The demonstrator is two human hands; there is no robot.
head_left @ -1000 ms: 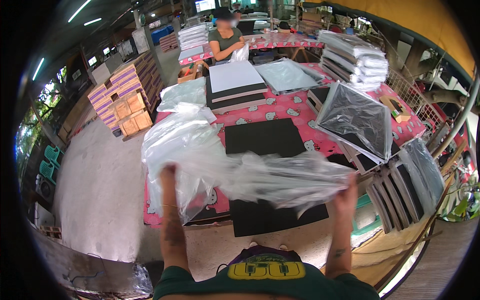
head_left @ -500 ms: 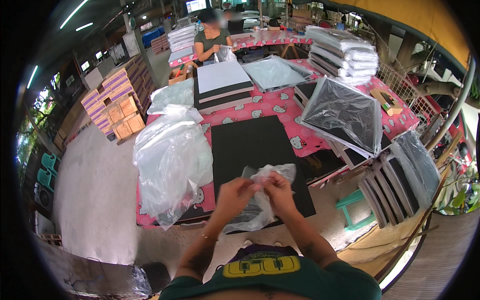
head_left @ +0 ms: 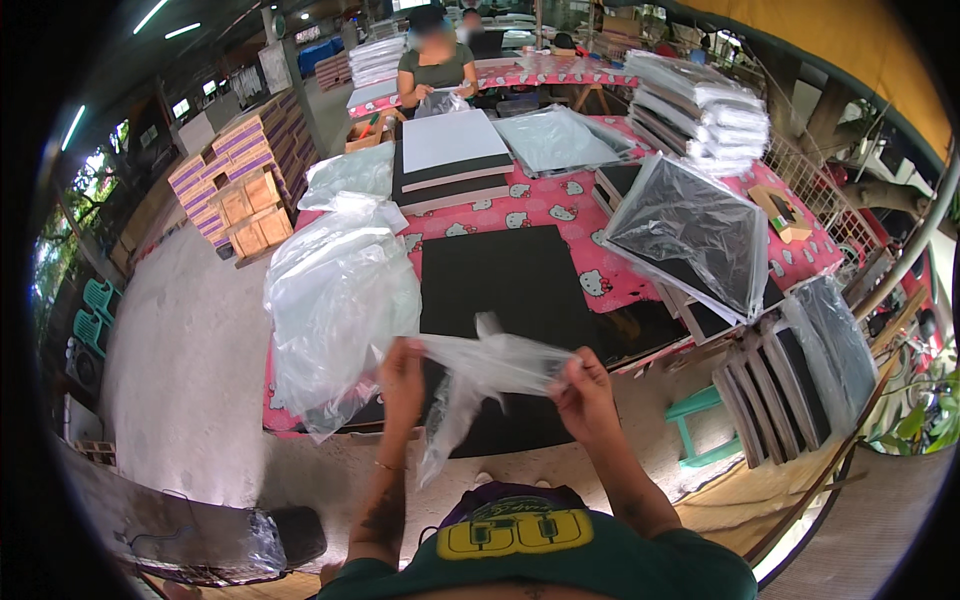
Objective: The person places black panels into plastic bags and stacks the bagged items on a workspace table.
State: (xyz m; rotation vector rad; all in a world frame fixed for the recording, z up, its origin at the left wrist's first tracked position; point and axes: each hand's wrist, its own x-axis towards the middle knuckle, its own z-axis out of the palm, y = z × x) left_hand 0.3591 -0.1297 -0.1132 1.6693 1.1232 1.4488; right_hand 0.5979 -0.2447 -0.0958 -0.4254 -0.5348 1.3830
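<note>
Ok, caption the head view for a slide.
Left hand and right hand hold clear plastic film between them over a black board on a pink cat-print tablecloth.

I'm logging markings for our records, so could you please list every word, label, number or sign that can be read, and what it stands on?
Dark green shirt: large yellow lettering, legible but not copied here; smaller script above it too blurred to read.
Stacked boxes: any print too small to read.
Clear plastic between left hand and right hand: no text visible.
</note>
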